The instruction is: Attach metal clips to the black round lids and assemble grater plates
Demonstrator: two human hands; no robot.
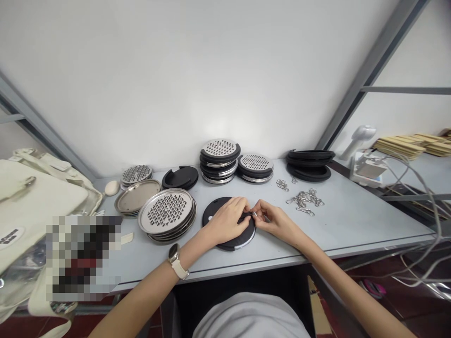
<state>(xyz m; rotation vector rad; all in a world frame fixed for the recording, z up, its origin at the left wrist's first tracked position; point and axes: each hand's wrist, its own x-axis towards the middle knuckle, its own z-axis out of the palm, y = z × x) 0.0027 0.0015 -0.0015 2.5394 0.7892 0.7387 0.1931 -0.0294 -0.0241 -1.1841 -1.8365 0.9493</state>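
Observation:
A round black disc with a silvery edge strip lies flat near the table's front edge. Over its upper part rests my left hand, fingers bent and pinched together at the disc's right rim. My right hand meets it there, thumb and forefinger closed on a small metal clip. Several similar metal clips lie loose to the right. Just left of the disc stands a stack of round metal grater plates.
Behind are stacked black-rimmed graters, a second such pile, an open black ring holder and black covers. Plain metal discs and a cream bag are left. Cables hang at the right.

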